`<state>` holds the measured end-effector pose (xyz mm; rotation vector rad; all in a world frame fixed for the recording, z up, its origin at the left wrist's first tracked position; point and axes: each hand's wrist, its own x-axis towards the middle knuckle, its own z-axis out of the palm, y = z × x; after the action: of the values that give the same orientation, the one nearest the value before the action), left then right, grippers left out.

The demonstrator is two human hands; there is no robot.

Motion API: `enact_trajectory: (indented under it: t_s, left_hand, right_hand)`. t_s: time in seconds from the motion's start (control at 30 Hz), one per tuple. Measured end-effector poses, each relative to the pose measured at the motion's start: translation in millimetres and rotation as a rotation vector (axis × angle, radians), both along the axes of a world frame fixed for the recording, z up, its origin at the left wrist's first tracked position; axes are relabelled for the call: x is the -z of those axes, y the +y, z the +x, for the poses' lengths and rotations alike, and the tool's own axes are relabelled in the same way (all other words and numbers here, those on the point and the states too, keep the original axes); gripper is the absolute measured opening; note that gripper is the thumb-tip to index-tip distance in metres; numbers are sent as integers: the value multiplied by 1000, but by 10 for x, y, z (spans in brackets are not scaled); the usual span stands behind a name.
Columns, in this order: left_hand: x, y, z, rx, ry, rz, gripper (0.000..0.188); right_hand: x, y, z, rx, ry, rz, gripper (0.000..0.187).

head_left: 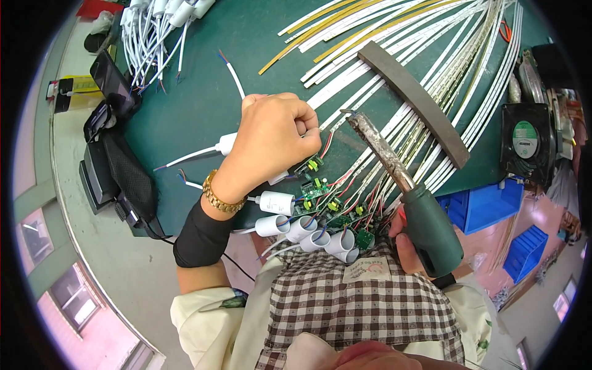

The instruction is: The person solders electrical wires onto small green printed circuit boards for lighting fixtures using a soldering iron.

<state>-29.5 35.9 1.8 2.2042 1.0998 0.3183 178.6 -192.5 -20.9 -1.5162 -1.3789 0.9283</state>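
Note:
My left hand (277, 132) is closed, with its fingers curled over the green work surface. Whatever it pinches is hidden by the fingers; a thin strip with red wires lies right beside the thumb. In my right hand (405, 246) is a soldering iron (431, 228), gripped by its dark green handle. Its worn metal barrel points up and left, the tip a little to the right of my left hand. Small green circuit boards (316, 190) with wires sit below my left hand. White cylindrical housings (276, 203) with cables lie around them, near my apron.
A dark curved bar (413, 102) lies across many white and yellow LED strips (345, 58). White cabled housings (179, 13) pile up at the far left. A phone (112, 77) stands at the left edge. On the right are a black fan (525, 140) and blue bins (487, 206).

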Motion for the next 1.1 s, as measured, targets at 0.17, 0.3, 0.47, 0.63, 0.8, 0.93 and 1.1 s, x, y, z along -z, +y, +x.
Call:
enact_trajectory:
  t_s: [0.17, 0.3, 0.47, 0.63, 0.8, 0.93, 1.1]
  left_hand:
    - [-41, 29, 16, 20, 4, -29, 5]
    - [-37, 42, 25, 21, -3, -56, 5]
    - [-20, 30, 13, 36, -29, 50, 5]
    - [-100, 36, 51, 24, 28, 2, 6]
    - [-107, 62, 69, 21, 54, -61, 8]
    - [-115, 63, 78, 27, 55, -59, 8]
    - [-104, 55, 47, 28, 43, -50, 9]
  right_hand:
    - [-58, 37, -25, -57, 19, -66, 34]
    - [-41, 43, -42, -70, 45, -52, 31]
    - [-193, 210, -48, -139, -291, 139, 27]
    - [-222, 238, -60, -156, -451, 177, 28]
    - [-204, 163, -32, -145, -279, 96, 30]
    - [8, -150, -40, 27, -130, -90, 52]
    - [-131, 16, -100, 155, 419, -117, 44]
